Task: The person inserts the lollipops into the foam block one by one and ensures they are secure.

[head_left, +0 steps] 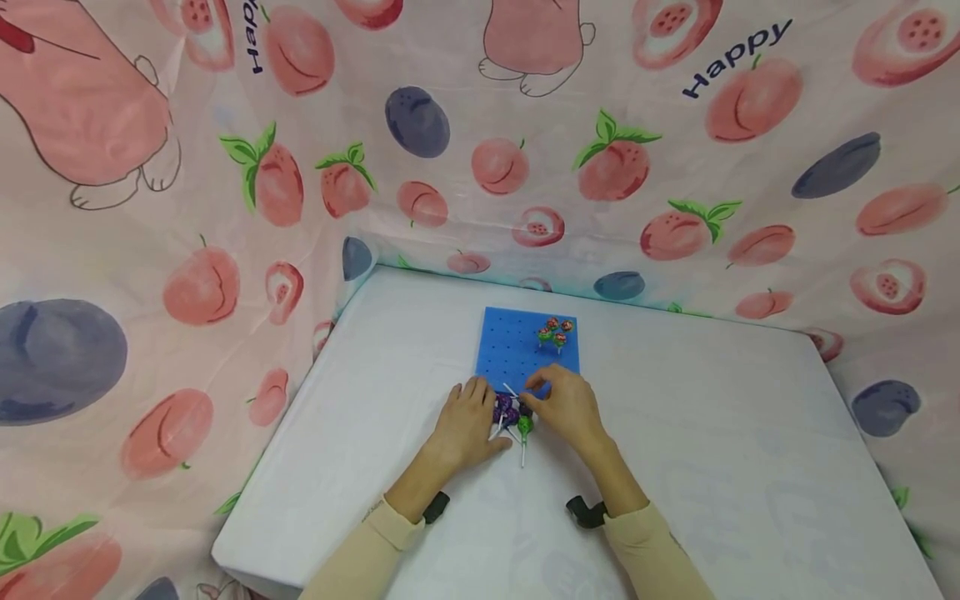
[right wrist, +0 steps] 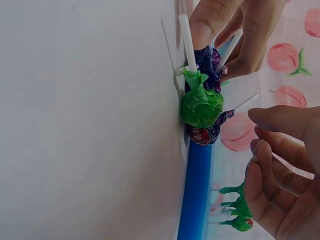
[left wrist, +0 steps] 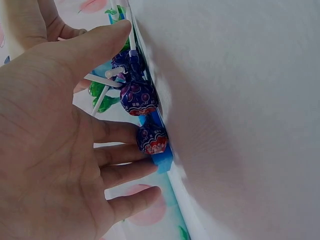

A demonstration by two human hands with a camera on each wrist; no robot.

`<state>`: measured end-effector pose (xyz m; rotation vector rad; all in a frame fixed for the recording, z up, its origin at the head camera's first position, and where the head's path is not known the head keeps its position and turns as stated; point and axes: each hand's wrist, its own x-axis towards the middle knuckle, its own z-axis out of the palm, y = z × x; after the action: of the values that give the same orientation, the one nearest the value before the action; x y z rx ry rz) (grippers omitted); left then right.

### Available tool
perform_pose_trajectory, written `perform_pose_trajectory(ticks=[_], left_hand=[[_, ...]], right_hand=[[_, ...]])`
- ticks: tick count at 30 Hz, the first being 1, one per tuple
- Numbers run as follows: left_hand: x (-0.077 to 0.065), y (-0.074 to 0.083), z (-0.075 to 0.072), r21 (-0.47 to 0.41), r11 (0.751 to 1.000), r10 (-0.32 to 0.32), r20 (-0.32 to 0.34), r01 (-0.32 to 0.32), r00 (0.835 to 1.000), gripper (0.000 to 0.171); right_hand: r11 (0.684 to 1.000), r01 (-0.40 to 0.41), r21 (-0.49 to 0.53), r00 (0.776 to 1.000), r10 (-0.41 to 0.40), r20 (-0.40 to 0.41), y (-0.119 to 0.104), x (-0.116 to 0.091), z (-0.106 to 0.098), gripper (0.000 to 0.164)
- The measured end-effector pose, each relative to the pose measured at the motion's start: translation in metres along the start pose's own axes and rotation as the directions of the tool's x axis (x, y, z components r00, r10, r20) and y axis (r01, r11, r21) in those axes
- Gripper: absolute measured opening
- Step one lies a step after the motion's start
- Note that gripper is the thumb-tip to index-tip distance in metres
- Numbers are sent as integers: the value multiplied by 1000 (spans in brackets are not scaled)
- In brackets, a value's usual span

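Several purple-wrapped lollipops [head_left: 507,410] lie bunched at the near edge of a blue board with holes [head_left: 495,342]. Beside them is a green-wrapped lollipop [head_left: 525,426], its white stick toward the person. My left hand [head_left: 467,423] rests around the left of the bunch. In the left wrist view its fingers are loosely extended, fingertips at one purple lollipop [left wrist: 152,138]. Over the right side hovers my right hand [head_left: 566,407], thumb and bent fingers apart in the right wrist view. Its thumb tip is close to the stick [right wrist: 246,102] of a purple lollipop.
Several green and red lollipops [head_left: 557,336] stand in the board's far right holes, sticks down. The board lies on a table with a white cover [head_left: 712,433]. Fruit-printed cloth [head_left: 465,167] hangs behind and to the left.
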<state>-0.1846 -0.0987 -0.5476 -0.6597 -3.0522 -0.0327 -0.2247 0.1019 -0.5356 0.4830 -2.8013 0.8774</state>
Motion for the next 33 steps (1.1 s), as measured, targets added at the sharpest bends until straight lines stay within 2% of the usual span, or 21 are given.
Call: perform_pose_trajectory(ticks=[18, 26, 33], left_hand=[[0, 1, 0, 7, 1000, 1, 1, -1, 1000, 95], [0, 1, 0, 3, 1000, 4, -1, -4, 1000, 94], [0, 1, -1, 0, 1000, -2, 8, 2, 1000, 94]], right_hand=[[999, -37, 20, 998, 36, 54, -2, -11, 3, 17], [998, -52, 27, 991, 48, 127, 0, -16, 5, 14], [998, -51, 35, 988, 45, 151, 0, -21, 8, 12]])
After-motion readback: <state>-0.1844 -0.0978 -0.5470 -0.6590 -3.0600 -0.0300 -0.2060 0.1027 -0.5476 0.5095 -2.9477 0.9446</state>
